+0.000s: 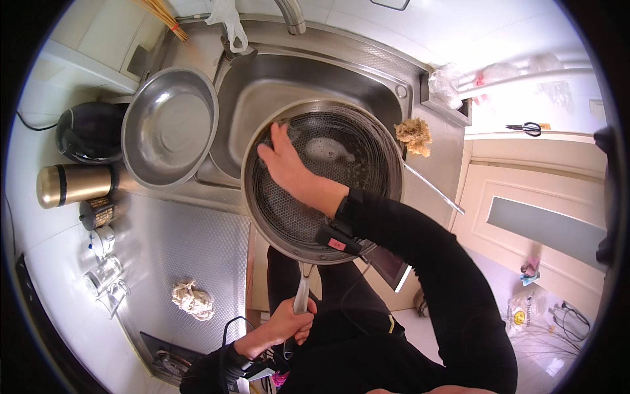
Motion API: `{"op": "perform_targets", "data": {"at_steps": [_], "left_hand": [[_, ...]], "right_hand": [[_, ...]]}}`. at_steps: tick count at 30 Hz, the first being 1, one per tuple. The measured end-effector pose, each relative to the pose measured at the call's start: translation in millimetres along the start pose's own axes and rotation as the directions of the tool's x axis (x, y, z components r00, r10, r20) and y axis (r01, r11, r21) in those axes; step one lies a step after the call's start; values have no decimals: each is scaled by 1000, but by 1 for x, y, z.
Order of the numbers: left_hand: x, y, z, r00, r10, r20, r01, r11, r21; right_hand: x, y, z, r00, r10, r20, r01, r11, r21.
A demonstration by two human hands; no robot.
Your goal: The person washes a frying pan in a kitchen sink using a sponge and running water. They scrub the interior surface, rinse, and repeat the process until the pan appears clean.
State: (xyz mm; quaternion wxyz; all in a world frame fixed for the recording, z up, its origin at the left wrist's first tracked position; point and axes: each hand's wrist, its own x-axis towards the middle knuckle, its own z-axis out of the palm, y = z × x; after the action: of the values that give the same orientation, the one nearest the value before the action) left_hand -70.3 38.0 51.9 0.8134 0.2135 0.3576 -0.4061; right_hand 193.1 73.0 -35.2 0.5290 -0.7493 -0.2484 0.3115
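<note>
My left hand [290, 322] is wrapped around the steel handle of a large frying pan [334, 187]. The pan has a honeycomb-textured cooking surface and is held over the front of a stainless steel sink [256, 106]. Inside it, a patch of white foam [327, 149] lies on wet metal. My right hand [290, 165] reaches into the pan, its fingertips close to the far left inner wall. Its fingers look apart, and no held object is visible; the underside of the palm is hidden. A black device is strapped at the right wrist.
A steel basin [172, 130] stands left of the sink, near a gold thermos [76, 184] and glasses [103, 276]. A crumpled cloth [193, 300] lies on the counter. Right of the pan are a tan scrubber [414, 137] and a metal rod [435, 189]. The faucet [294, 19] overhangs the sink.
</note>
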Motion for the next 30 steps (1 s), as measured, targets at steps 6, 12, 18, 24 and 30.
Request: {"op": "perform_targets", "data": {"at_steps": [6, 12, 18, 24, 30], "left_hand": [[4, 0, 3, 1000, -25, 12, 25, 1000, -5], [7, -4, 9, 999, 31, -29, -32, 999, -38], [9, -4, 12, 998, -4, -59, 2, 1000, -24], [4, -5, 12, 998, 49, -45, -53, 994, -92], [3, 4, 13, 998, -12, -65, 11, 1000, -16]], "right_hand": [[-16, 0, 10, 936, 146, 320, -92, 980, -178], [4, -6, -8, 981, 16, -191, -15, 1000, 7], [-74, 12, -21, 677, 46, 735, 104, 982, -158], [-122, 42, -184, 404, 545, 735, 487, 552, -677], [20, 26, -201, 683, 211, 699, 712, -405, -573]]}}
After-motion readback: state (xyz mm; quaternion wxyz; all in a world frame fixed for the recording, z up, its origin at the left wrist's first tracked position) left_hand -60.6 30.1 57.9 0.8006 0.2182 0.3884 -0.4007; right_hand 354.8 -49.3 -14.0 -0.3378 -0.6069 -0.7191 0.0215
